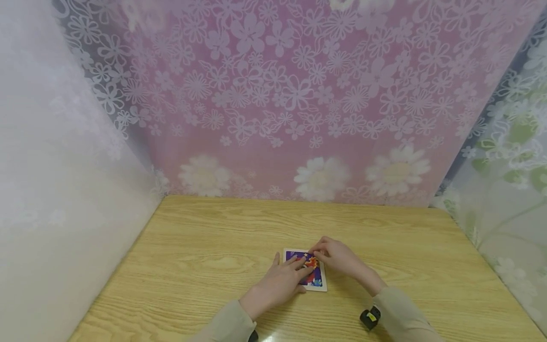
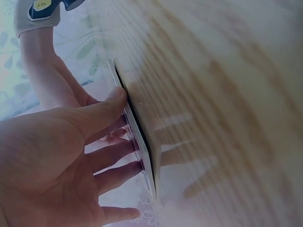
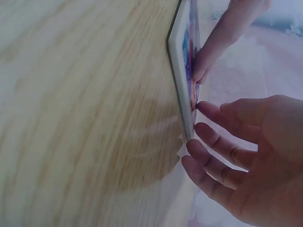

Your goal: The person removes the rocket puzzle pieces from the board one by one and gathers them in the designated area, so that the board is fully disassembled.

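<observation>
Probably light and stiff, the board (image 1: 317, 274) is pressed by a spread left hand (image 1: 279, 280), touched by a loose-fingered right hand (image 1: 339, 256); best held by its edges

A: Left side?
B: Bare left hand (image 1: 282, 281) is palm down, fingers straight and spread, little finger apart from the others, thumb on the near side. Bare left wrist (image 1: 253, 304) runs into a pale beige cloth left sleeve (image 1: 226, 324).
A: Right?
B: Bare right hand (image 1: 341, 257) is just beside it, fingertips slightly farther forward. Fingers gently bent, thumb near the index finger. Pale beige cloth right sleeve (image 1: 401, 313) angles in from bottom right.
</observation>
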A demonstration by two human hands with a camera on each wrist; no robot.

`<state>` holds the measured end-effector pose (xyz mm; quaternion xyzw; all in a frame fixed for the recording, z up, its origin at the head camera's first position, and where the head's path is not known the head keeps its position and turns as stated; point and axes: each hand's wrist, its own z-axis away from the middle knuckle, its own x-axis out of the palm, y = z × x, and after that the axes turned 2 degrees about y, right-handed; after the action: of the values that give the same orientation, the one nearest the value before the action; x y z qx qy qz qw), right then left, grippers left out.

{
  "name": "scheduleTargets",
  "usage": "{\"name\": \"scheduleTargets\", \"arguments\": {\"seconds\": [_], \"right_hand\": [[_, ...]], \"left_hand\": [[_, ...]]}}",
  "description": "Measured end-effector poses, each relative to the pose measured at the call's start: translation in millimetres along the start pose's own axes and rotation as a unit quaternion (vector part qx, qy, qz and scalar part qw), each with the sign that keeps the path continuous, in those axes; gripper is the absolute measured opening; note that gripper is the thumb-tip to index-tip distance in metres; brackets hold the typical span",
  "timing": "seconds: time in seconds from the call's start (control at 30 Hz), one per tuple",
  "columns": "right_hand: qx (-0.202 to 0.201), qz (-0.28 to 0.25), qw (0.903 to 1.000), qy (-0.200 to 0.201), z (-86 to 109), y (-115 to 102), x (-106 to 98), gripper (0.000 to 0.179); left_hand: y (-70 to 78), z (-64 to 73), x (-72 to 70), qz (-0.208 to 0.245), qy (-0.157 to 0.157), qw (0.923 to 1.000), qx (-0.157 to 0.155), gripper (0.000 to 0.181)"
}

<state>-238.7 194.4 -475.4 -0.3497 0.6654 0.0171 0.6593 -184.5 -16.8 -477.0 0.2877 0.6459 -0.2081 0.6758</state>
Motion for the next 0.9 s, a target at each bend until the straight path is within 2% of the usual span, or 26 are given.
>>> {"name": "scheduleTargets", "arguments": {"seconds": [0.2, 0.47, 0.9], "right_hand": [[-0.046, 0.052, 0.9975, 0.015, -2.4, 0.8, 4.1, 0.013], [-0.035, 0.010, 0.9992, 0.016, -2.6, -0.5, 3.9, 0.012], [-0.030, -0.020, 0.9993, 0.007, -7.9, 0.0, 0.5, 0.011]], "left_hand": [[-0.7, 0.1, 1.3, -0.001, -0.002, 1.0000, 0.002, 0.055], [0.0, 0.1, 0.5, -0.001, -0.005, 1.0000, -0.002, 0.054], [0.7, -0.8, -0.9, -0.007, -0.014, 0.9999, -0.006, 0.054]]}}
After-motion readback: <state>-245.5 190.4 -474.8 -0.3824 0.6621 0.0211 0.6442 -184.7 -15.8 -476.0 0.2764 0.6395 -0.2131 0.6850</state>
